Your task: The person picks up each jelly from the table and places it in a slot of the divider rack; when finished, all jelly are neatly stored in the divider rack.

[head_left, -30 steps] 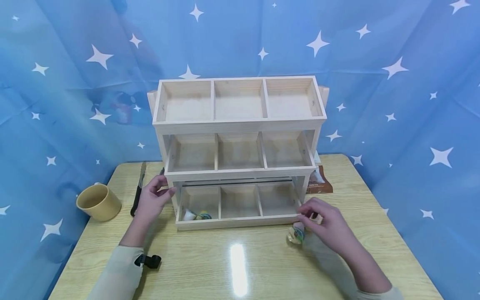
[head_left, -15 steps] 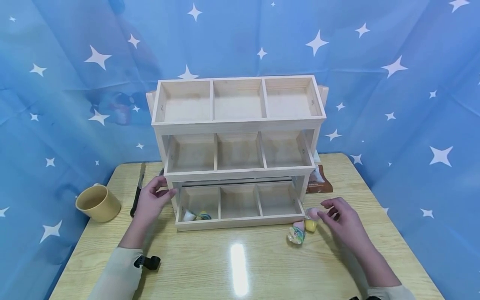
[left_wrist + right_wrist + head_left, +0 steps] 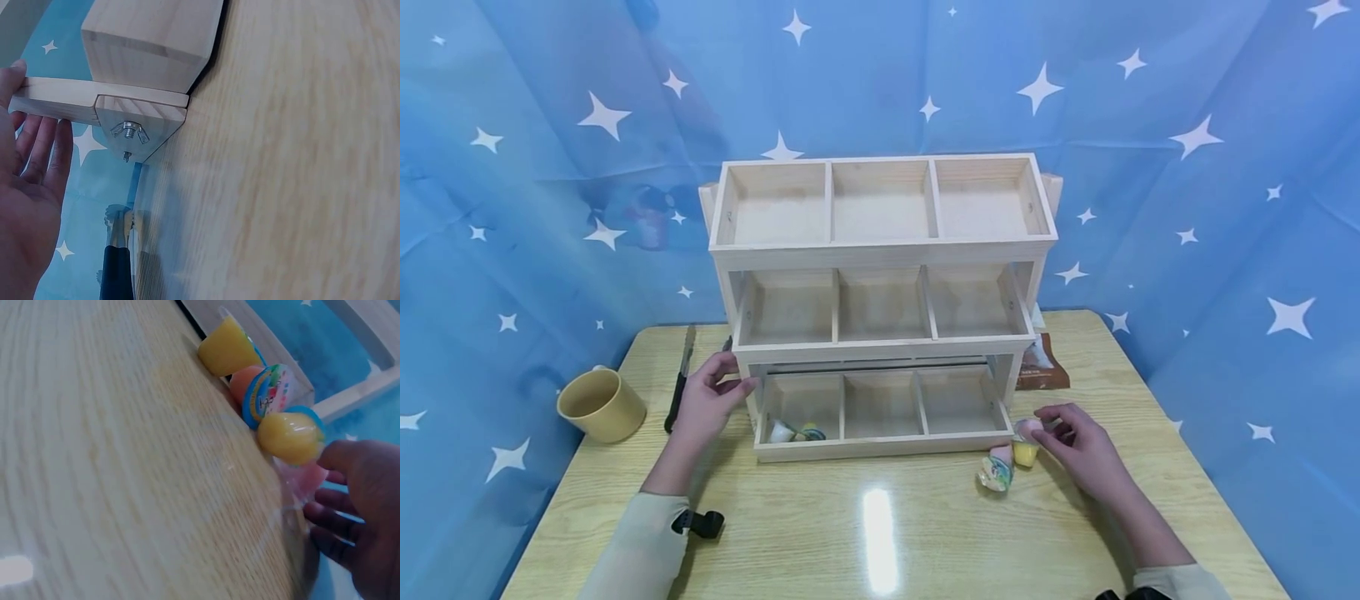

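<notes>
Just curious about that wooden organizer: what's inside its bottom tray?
In the bottom tray, the left compartment holds two small jelly cups. The middle and right compartments look bare, though the tier above hides their back edges.

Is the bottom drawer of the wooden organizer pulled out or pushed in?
Pulled out. The bottom drawer juts forward past the wooden organizer frame, its three compartments open to view, with small items in the left one.

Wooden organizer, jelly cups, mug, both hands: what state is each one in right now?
Wooden organizer: upright, upper compartments empty.
Bottom tray: two small items in left compartment.
Jelly cups: clustered on table beside tray.
Mug: upright.
Left hand: steadying organizer's side.
Right hand: touching pink cup.
</notes>
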Demonstrator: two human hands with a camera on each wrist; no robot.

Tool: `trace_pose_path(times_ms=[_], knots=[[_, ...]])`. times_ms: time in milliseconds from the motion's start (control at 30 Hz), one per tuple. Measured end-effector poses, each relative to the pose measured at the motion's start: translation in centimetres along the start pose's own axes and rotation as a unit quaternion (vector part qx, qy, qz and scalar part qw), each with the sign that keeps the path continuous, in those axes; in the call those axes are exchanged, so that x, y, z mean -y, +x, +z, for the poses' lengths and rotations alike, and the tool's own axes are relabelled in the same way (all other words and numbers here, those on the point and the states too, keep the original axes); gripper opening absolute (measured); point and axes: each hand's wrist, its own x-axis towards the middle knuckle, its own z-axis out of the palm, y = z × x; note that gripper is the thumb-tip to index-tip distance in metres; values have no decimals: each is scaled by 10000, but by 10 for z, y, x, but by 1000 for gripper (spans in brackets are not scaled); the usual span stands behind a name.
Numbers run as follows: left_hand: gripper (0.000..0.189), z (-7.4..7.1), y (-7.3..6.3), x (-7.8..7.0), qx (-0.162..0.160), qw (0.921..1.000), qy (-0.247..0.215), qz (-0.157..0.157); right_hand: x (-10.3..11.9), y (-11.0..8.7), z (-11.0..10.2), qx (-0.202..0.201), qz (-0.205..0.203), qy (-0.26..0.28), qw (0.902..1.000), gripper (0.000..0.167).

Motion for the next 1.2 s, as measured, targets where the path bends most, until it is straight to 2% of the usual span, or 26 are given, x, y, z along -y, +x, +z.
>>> trace_pose_path(times_ms=[133,533,800,967,1200], knots=[[42,0,0,1,-23,10000,-38,18,2,-1,2,-6,-17,-70,10000,30],[43,1,0,-1,-14,10000,-88,-8,0,3,0,47,-78,-130,9999,33],[42,1,0,0,-14,9999,-149,58,-1,1,1,-733,-586,-164,9954,24],[44,0,-1,1,0,9999,-145,84,6,-2,-2,-1097,-722,0,9913,29],[44,0,0,1,18,9999,-141,24,18,-3,-6,-1586,-1175,174,9802,32]])
